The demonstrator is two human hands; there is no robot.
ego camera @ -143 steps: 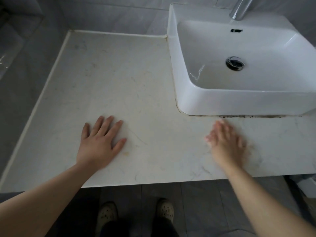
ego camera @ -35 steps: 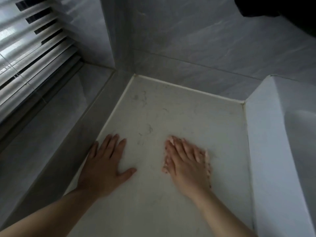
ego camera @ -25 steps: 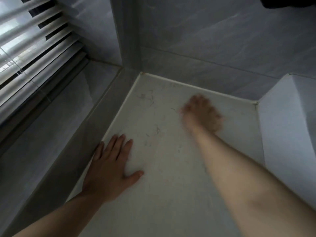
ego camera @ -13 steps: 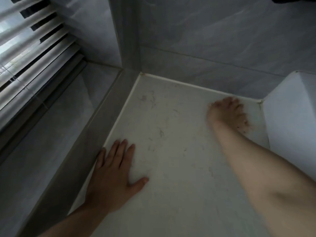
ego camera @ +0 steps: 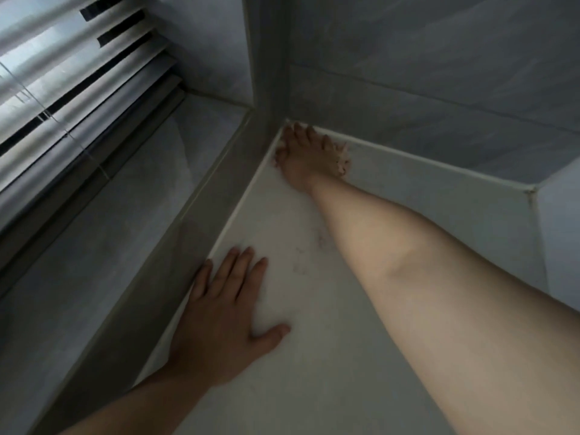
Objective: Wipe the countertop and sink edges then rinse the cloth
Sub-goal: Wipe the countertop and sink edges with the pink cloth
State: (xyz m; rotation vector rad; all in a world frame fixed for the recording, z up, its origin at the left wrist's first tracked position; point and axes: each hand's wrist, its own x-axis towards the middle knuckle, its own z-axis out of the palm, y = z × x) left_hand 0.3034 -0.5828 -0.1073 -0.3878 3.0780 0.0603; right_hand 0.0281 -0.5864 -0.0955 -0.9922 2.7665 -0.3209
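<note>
The right hand (ego camera: 309,158) has moved from beside the sink (ego camera: 561,233) into the far left corner of the countertop (ego camera: 408,196), fingers spread; a cloth under it perhaps, I cannot tell. The left hand (ego camera: 224,324) stays flat and open, empty, near it. Two hands, one sink.

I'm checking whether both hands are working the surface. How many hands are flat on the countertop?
2. The left hand rests palm down near the countertop's left edge. The right hand presses into the far corner. No cloth shows; one may be hidden beneath it.
</note>
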